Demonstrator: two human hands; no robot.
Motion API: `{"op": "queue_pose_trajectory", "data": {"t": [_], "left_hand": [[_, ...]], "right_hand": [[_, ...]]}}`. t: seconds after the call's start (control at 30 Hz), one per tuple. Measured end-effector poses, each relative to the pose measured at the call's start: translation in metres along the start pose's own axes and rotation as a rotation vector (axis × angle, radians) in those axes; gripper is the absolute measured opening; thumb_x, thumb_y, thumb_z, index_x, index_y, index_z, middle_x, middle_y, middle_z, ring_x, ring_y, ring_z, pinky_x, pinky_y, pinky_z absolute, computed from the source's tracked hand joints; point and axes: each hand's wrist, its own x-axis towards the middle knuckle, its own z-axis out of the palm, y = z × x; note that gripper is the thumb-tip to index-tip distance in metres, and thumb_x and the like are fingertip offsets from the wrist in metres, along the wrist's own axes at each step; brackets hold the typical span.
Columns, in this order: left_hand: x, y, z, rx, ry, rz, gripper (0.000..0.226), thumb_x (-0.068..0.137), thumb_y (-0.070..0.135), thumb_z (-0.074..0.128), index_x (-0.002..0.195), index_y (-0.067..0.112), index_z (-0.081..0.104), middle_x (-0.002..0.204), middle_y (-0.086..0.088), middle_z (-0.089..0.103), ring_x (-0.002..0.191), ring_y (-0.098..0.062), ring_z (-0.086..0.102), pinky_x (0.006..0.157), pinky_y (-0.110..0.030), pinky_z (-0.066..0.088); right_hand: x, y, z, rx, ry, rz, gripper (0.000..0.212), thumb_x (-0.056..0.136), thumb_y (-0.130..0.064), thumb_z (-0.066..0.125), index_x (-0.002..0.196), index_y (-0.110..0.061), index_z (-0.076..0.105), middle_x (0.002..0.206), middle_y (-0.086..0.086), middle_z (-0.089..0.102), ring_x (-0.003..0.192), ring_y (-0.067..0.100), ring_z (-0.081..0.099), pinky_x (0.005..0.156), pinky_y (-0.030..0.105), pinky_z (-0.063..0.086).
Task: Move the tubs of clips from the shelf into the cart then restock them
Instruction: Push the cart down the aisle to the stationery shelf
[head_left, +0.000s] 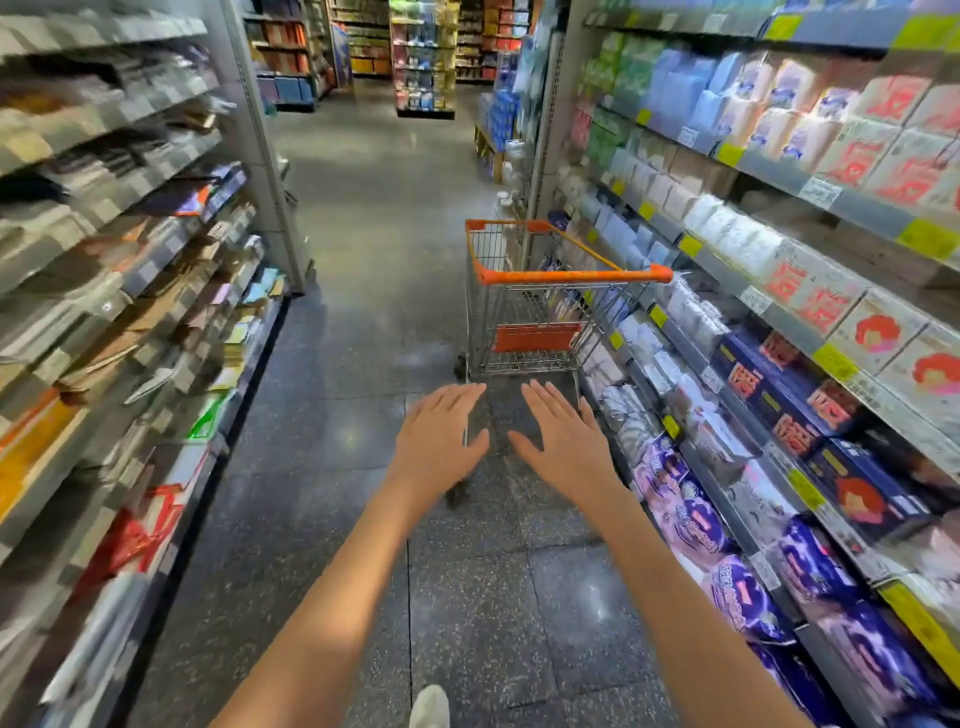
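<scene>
A wire shopping cart (540, 312) with an orange handle and rim stands in the aisle ahead, close against the right-hand shelving. Its basket looks empty. My left hand (441, 441) and my right hand (563, 441) are stretched forward side by side, palms down, fingers spread, holding nothing. Both hands are short of the cart's handle and below it in the view. I cannot make out any tubs of clips; the shelves on the left are blurred.
Left shelving (156, 291) holds stationery and paper goods. Right shelving (779, 322) holds packaged tissue and pads with yellow price tags. A dark speckled tile floor (363, 364) runs between them to more racks (423, 57) at the far end. My shoe (428, 706) shows at the bottom.
</scene>
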Motion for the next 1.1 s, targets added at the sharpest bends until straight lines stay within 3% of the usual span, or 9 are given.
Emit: {"op": "queue_pose_trajectory", "data": {"t": [0.6,0.9,1.1], "left_hand": [[0.272,-0.026,0.044,-0.019,-0.018,0.206,0.056,0.093,0.034,0.048,0.145,0.02,0.032,0.147,0.003,0.038,0.137,-0.013,0.03,0.111,-0.029,0.02],[0.388,-0.023,0.104,0.013,-0.044,0.159,0.058,0.091,0.036,0.051,0.144,0.019,0.034,0.146,0.001,0.04,0.136,-0.015,0.032,0.112,-0.034,0.025],[0.463,-0.011,0.143,0.037,-0.072,0.066,0.056,0.091,0.034,0.05,0.142,0.021,0.036,0.144,0.002,0.041,0.135,-0.015,0.033,0.112,-0.035,0.024]], "right_hand": [[0.214,0.108,-0.016,-0.045,0.064,0.187,0.066,0.097,-0.052,0.031,0.151,-0.022,0.007,0.158,-0.007,0.008,0.145,0.008,0.003,0.116,0.04,0.0],[0.31,0.203,-0.003,-0.02,0.043,0.163,0.066,0.097,-0.05,0.035,0.151,-0.022,0.01,0.158,-0.006,0.011,0.145,0.011,0.005,0.116,0.043,0.004],[0.387,0.272,0.013,0.01,0.015,0.092,0.065,0.095,-0.049,0.04,0.149,-0.02,0.019,0.155,-0.002,0.023,0.143,0.015,0.017,0.116,0.046,0.014]]}}
